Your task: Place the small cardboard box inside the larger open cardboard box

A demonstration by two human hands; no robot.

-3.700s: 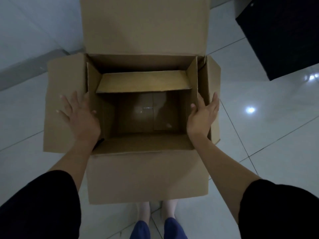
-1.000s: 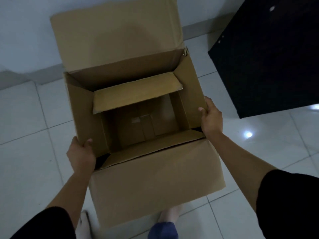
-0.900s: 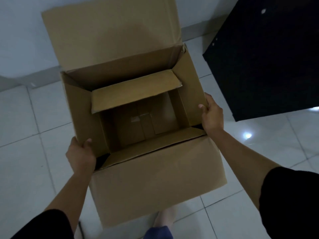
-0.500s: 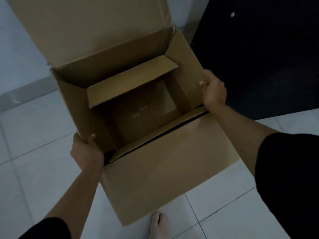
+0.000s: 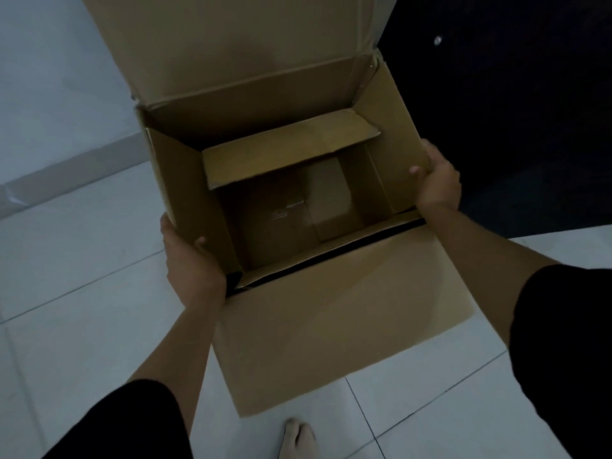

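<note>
The larger open cardboard box (image 5: 331, 326) fills the middle of the view, with its far flap up and its near flap hanging toward me. A smaller open cardboard box (image 5: 288, 157) sits inside it, one flap folded over its dark, empty inside. My left hand (image 5: 190, 260) grips the larger box's left side wall, thumb over the edge. My right hand (image 5: 438, 183) grips the right side wall the same way. Whether the box rests on the floor I cannot tell.
A tall black cabinet (image 5: 513, 111) stands close against the box's right side. White floor tiles (image 5: 82, 276) spread to the left and front, with a pale wall and skirting at the far left. A bare foot (image 5: 298, 438) shows below the near flap.
Both hands went from lying flat on the spread side flaps to gripping the folded-up sides. The box, held in both hands, has turned and shifted right toward the black cabinet.
</note>
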